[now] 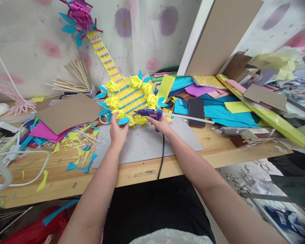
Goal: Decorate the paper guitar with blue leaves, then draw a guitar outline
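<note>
A yellow paper guitar [128, 96] leans upright at the back of the table, ringed with yellow paper flowers and blue leaves, with a magenta flower [81, 15] at its top. My right hand [161, 123] is wrapped round a purple hot glue gun [148, 114], whose nozzle points left across the guitar's lower front. A long white glue stick [188, 117] sticks out behind the gun. My left hand [119, 130] pinches a blue paper leaf [123, 120] at the guitar's lower left. Whether the leaf touches the guitar I cannot tell.
Under my hands lies a grey cutting mat [142, 149]. A phone [196, 112] and blue paper sheets [228, 115] are to the right. Brown cardboard [71, 112], paper scraps [77, 144] and white cables [38, 183] cover the left. Wooden sticks [77, 76] stand behind.
</note>
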The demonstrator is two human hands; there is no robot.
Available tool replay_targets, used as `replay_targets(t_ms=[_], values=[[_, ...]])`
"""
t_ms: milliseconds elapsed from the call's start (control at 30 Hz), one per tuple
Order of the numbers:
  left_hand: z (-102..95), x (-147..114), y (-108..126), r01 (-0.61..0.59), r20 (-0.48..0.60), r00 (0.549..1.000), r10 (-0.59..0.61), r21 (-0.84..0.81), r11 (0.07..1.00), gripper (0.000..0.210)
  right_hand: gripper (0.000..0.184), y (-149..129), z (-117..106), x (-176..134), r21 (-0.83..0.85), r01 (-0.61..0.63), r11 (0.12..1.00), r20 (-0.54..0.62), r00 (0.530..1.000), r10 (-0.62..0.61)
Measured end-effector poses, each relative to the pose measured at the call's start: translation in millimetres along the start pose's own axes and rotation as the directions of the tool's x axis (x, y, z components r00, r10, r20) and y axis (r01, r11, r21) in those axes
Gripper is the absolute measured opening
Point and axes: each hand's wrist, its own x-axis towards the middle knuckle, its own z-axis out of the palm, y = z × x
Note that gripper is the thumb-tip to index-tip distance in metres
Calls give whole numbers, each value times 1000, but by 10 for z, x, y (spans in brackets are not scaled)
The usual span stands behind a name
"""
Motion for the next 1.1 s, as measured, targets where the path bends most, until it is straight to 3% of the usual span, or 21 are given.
replay_targets(t_ms=[567,767,867,967,1100], values=[[-13,-1,6,55,20,998,-54,-41,998,64,43,-33,-34,-7,9,-83,996,-34,996,83],[5,20,-77,67,21,998,-64,-176,982,68,41,-42,-48,-31,46,-51,998,-26,998,52],[-26,67,-119,102,7,994,-105,-306,947,69,42,-123,-197,-56,62,-55,997,-59,997,58],[-137,168,-182,108,-52,989,-136,-362,926,69,43,-157,-512,-78,63,-58,996,-167,984,67],[-378,332,-304,157,-107,971,-215,-393,906,68,47,22,-1002,-111,-8,-151,988,-412,901,135]])
